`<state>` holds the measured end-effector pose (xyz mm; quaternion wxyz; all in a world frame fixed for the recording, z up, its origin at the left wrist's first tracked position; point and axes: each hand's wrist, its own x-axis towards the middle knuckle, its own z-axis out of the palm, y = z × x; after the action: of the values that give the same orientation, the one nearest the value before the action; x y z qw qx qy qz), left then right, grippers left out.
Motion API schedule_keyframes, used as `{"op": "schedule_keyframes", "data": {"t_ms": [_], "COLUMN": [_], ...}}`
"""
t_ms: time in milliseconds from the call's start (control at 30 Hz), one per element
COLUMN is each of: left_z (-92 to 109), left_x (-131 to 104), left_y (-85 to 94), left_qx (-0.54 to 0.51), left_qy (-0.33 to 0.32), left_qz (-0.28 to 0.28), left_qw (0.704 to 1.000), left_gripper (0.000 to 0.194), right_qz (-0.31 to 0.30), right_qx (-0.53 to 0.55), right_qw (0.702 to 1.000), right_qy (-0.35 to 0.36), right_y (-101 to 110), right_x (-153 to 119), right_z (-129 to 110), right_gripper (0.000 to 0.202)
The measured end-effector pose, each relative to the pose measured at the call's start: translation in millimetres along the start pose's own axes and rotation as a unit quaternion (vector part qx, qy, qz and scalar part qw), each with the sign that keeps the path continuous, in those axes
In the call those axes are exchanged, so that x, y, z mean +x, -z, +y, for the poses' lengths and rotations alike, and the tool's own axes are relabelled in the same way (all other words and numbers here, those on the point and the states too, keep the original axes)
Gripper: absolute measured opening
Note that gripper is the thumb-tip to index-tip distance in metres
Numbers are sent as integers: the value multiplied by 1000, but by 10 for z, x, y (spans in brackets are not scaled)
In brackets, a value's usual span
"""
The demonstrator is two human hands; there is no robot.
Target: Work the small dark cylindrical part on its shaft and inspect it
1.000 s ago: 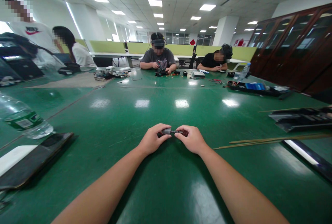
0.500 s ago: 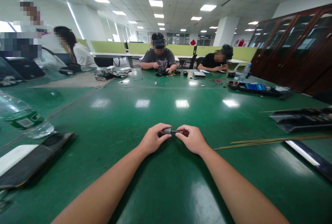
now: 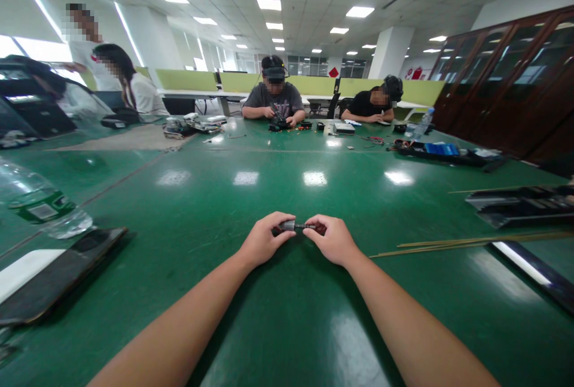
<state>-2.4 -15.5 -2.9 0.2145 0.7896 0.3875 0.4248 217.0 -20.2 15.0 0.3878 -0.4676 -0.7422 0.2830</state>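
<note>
Both hands meet over the green table, at the middle of the head view, on a small metal part. Between the thumb and fingers of my left hand (image 3: 263, 240) is a grey metal cylinder (image 3: 288, 226), lying roughly level. A thin dark shaft (image 3: 306, 226) runs from it toward my right hand (image 3: 333, 240). My right hand pinches the shaft's other end, where something dark reddish shows under the fingers. Fingers cover both ends, so the part's exact kind is unclear.
On the left lie a water bottle (image 3: 42, 201) and a dark flat device (image 3: 67, 276) with a white piece on it. Thin brass-coloured rods (image 3: 448, 244), black channel pieces (image 3: 520, 206) and a dark bar (image 3: 533, 273) are on the right. Two people work across the green table (image 3: 215, 195).
My hands and the metal part stay almost where they were. At the far left, a standing person has shifted to the right.
</note>
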Motion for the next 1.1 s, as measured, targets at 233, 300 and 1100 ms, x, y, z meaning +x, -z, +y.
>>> {"op": "schedule_keyframes", "data": {"t_ms": [233,300,1100], "left_z": [3,2,-17], "left_x": [-4,-3,-1], "left_y": [4,3,3], "left_qx": [1,1,-3], "left_qy": [2,2,4], "left_qz": [0,0,10], "left_qw": [1000,1000,1000], "left_gripper": [32,33,33], "right_qz": [-2,-1,11], "right_qx": [0,1,2], "right_qw": [1000,1000,1000], "right_qy": [1,0,-1], "right_y": [-9,-8,-1], "right_x": [-1,0,7], "right_z": [16,15,50], "right_gripper": [15,15,15]}}
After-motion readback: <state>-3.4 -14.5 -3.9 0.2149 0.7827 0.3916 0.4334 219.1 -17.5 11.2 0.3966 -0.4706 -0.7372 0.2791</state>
